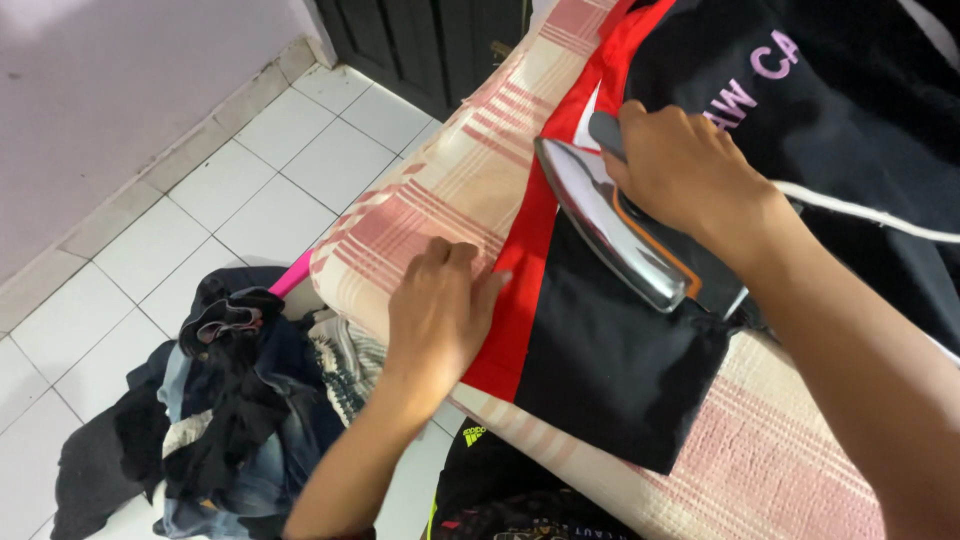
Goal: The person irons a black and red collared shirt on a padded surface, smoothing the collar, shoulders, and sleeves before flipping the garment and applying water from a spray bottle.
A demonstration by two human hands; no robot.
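Note:
A black garment (610,360) with a red band (525,290) lies spread over a padded ironing surface (450,190) covered in pink and cream plaid. My right hand (680,165) grips the grey handle of a metal clothes iron (610,225), which rests tilted on the black cloth with its shiny soleplate facing left. My left hand (435,315) lies flat, fingers together, pressing the red band's edge against the plaid cover. A white cord (870,215) trails from the iron across the garment to the right.
A heap of dark, blue and striped clothes (230,400) sits on the white tiled floor (250,170) to the left. A pink object (292,272) pokes out beside it. More dark clothing (500,490) lies below the board. A dark door (430,40) stands behind.

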